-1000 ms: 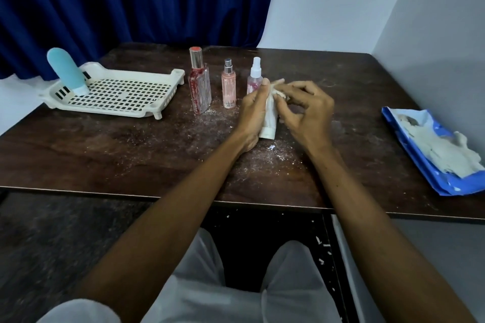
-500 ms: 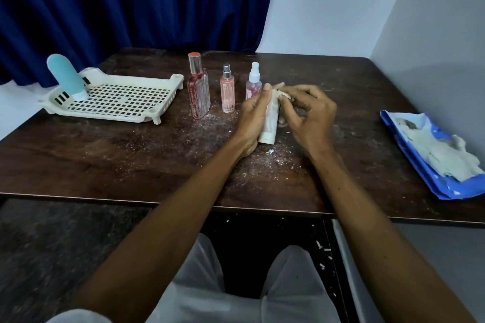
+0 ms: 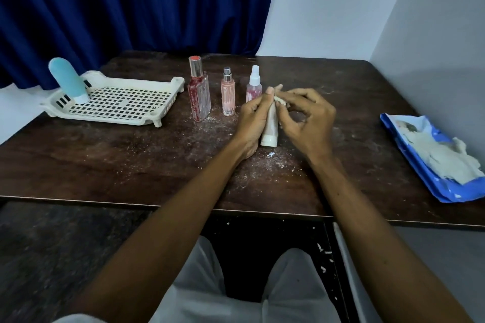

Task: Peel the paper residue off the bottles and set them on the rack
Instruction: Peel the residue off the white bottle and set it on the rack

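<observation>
Gripping 1 white tube (image 3: 270,126) w/ both hands; 3 spray bottles (image 3: 227,94) beside, 1 blue bottle (image 3: 68,81) on rack (image 3: 118,102).

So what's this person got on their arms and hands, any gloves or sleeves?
Nothing: the left hand and right hand are bare, no gloves, rings or watch showing. Both forearms are uncovered right to the frame's bottom edge, with no sleeve visible.

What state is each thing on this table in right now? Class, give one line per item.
Teal plastic bottle: standing cap-down on the rack.
White slotted plastic rack: holds one bottle only.
Tall red-capped glass bottle: upright on the table.
Slim pink spray bottle: upright.
Small white-nozzle spray bottle: upright.
White tube: gripped by left hand.
Right hand: picking paper residue.
Blue wipes packet: open.
</observation>
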